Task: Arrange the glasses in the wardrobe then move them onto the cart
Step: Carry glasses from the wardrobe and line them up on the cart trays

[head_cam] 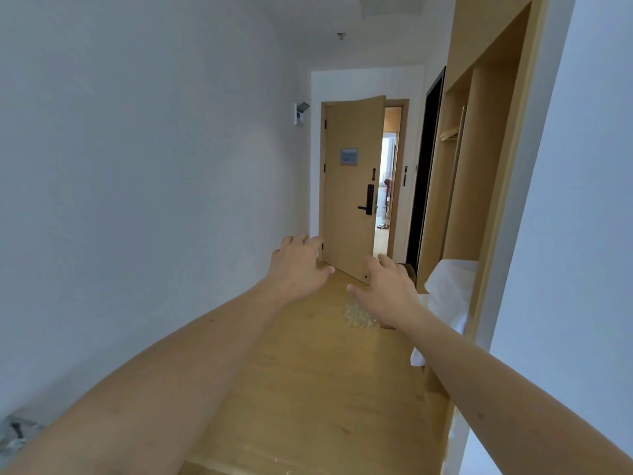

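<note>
Both arms out ahead: left hand (297,265) and right hand (387,286) apart, fingers spread, gripping nothing, wardrobe (479,159) open alongside, door (352,186) ajar.

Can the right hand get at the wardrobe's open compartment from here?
Probably yes. The right hand is empty, held out over the floor, and the wardrobe stands open just to its right. Only white bedding sits low in the opening; no glasses are visible.

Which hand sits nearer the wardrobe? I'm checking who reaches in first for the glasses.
Probably the right hand: the open wardrobe stands on the right side of the hallway, beside that arm. The left hand is toward the bare wall. Both hold nothing; no glasses are visible yet.
</note>
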